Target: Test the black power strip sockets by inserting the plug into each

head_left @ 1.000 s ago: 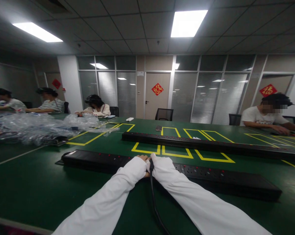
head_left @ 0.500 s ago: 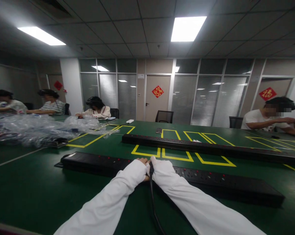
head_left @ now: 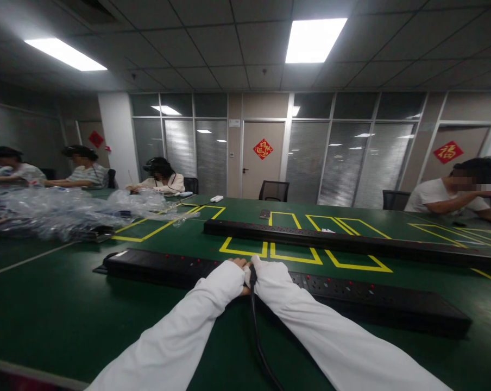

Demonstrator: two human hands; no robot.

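Observation:
A long black power strip with red switches lies across the green table in front of me. My left hand is closed over the strip's middle, its fingers on the far side and partly covered by the white sleeve. Right beside it, my right hand grips a black plug against the strip. From the plug a black power cord hangs down toward me. The sleeves and hands hide the sockets at this spot, so how far the plug sits in one cannot be seen.
A second long power strip lies farther back, across yellow tape outlines. Clear plastic bags are heaped at the left. A phone-like object and a white object lie beyond. Several people sit around the table.
Both hands stay at the same spot on the power strip. The camera view has shifted slightly. At the right, the seated person's arm and head have moved a little.

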